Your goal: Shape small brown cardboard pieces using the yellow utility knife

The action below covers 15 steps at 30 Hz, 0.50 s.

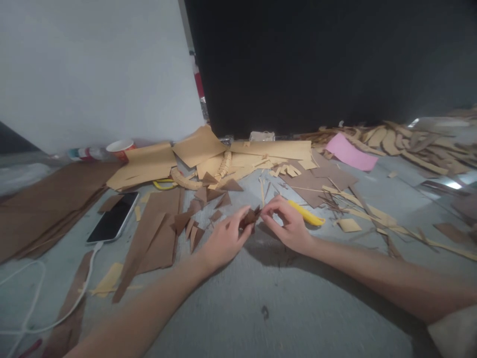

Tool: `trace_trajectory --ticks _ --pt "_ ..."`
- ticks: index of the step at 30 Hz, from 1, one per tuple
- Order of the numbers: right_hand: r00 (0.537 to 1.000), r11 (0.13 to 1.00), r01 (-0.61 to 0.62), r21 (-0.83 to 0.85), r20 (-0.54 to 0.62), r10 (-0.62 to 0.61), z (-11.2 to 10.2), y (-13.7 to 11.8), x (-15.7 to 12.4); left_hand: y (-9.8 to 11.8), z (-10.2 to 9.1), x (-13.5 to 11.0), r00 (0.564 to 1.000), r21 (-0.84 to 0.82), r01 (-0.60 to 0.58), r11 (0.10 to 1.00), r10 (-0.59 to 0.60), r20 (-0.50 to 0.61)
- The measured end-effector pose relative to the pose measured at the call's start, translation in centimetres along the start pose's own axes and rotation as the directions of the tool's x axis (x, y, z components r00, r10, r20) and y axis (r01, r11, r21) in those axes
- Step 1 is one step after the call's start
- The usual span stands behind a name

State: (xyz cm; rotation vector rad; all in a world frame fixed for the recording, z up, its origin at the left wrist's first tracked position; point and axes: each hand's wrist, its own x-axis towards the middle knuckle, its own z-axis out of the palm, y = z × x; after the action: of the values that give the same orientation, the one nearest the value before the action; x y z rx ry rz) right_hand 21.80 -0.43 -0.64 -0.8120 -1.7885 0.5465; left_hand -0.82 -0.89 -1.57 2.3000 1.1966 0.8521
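Observation:
My left hand (228,237) is closed around a small folded piece of dark brown paper (250,217), held over the grey table. My right hand (286,223) meets it from the right, thumb and forefinger pinched together at the paper's edge. Whether those fingertips grip the paper or some smaller bit is hard to make out. Several brown paper triangles (182,222) lie just left of my left hand. Beyond my right hand rests a yellow-handled tool (306,213), its other end hidden behind the hand.
At left, a phone (114,219) with a white cable (84,293) lies beside brown paper sheets (158,238). Tan sheets (147,161), a paper cup (121,147) and a pink sheet (350,151) sit farther back. Paper strips (376,216) and a curled pile (395,141) cover the right side.

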Motion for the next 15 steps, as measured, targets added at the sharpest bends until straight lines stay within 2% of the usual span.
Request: trace_trajectory --ticks 3,7,12,15 --pt "0.999 0.999 0.029 -0.024 0.021 -0.029 -0.12 -0.1 0.04 -0.11 0.03 -0.03 1.0 -0.005 0.018 1.0 -0.018 0.008" --pt "0.999 0.999 0.024 -0.027 -0.042 -0.025 -0.01 0.02 -0.04 -0.01 -0.05 -0.04 0.999 0.0 0.047 0.999 -0.047 0.016" --pt "0.999 0.997 0.04 -0.07 0.023 -0.038 -0.02 0.11 -0.01 0.21 -0.15 -0.01 0.999 0.004 0.038 0.999 -0.038 0.015" --pt "1.0 0.997 0.029 -0.076 0.012 -0.028 -0.03 0.16 0.04 0.2 -0.14 0.04 0.999 0.003 0.033 0.999 -0.033 0.025"
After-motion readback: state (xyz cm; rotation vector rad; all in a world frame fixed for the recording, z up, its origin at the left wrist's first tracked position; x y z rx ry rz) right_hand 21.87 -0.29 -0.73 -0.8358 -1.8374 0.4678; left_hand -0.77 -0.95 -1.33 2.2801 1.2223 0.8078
